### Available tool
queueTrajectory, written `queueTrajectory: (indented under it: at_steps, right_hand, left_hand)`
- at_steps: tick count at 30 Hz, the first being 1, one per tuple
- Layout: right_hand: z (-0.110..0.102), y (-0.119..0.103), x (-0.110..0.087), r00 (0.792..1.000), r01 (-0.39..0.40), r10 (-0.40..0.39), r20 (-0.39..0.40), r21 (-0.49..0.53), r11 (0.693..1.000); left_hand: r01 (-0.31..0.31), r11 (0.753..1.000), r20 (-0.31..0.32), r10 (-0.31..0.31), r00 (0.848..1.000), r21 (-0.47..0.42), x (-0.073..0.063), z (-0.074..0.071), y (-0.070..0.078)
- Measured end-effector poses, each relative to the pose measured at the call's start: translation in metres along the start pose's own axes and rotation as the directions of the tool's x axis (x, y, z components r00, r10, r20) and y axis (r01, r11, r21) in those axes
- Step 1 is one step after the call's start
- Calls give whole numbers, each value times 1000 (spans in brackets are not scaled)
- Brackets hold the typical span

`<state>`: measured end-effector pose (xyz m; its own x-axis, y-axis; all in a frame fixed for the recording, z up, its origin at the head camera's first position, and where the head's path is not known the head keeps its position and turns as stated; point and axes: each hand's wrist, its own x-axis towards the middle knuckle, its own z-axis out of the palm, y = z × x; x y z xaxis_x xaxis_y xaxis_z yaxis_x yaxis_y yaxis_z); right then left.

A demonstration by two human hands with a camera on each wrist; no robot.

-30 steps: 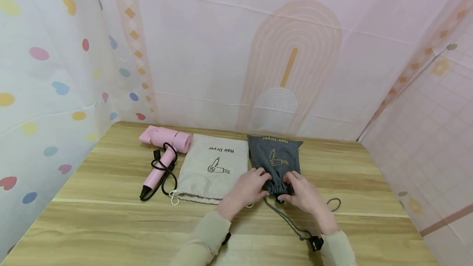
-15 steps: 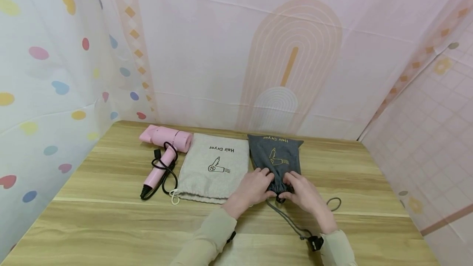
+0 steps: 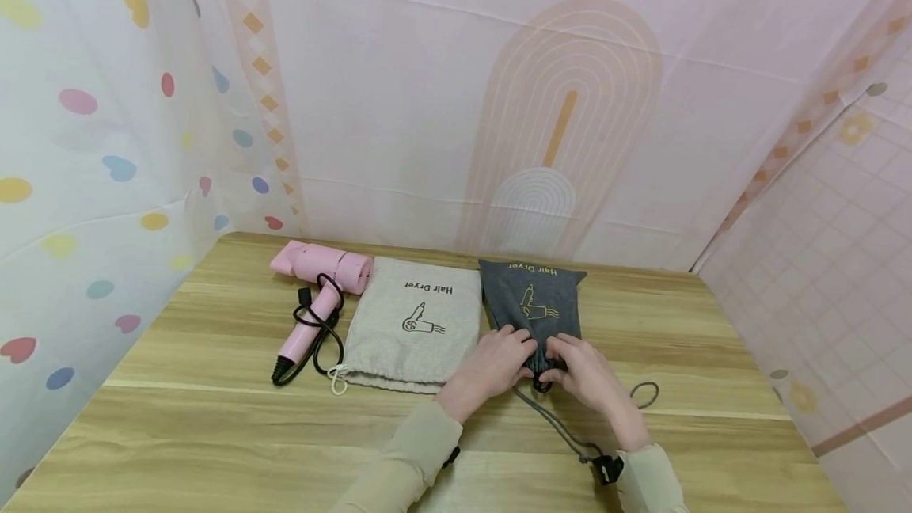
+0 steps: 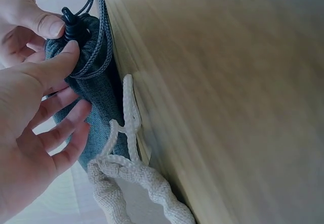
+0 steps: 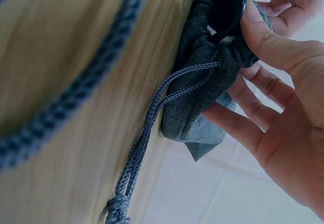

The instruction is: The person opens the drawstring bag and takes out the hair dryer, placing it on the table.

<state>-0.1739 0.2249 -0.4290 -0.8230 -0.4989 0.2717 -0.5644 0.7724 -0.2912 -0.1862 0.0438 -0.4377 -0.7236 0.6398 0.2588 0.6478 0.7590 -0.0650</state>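
A dark grey drawstring bag [image 3: 563, 291], printed "Hair Dryer" with a gold dryer outline, lies on the wooden table, its gathered mouth toward me. My left hand [image 3: 492, 362] pinches the left side of that mouth between thumb and fingers. Opposite it, my right hand [image 3: 586, 374] pinches the right side, the two thumbs close together. Between them a black ribbed piece [image 4: 76, 29] pokes out of the mouth in the left wrist view. The right wrist view shows it as a black curved part [image 5: 230, 9]. The rest of the bag's contents are hidden.
A beige drawstring bag [image 3: 413, 355], also printed "Hair Dryer", lies flat just left of the grey one. Left of it rests a pink hair dryer [image 3: 324, 264] with its black cord [image 3: 324, 327] looped. Grey drawcords [image 3: 549, 418] trail over the table [image 3: 214, 450] toward my right wrist.
My left hand has shifted right along the grey bag's mouth, toward the right hand, and the mouth is drawn narrower. The right hand has hardly moved.
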Motion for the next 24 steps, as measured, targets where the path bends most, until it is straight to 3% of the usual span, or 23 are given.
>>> queueTrajectory:
  at_steps: [12,24]
  right_hand:
    - [0,4,-2,1000,21,-21,-4,13,1000]
    - [-3,8,-5,1000,1,-1,-13,-26,1000]
  left_hand:
    - [-3,1000,30,3,1000,3,2,2,-2]
    - [18,1000,11,-18,1000,3,2,1,-3]
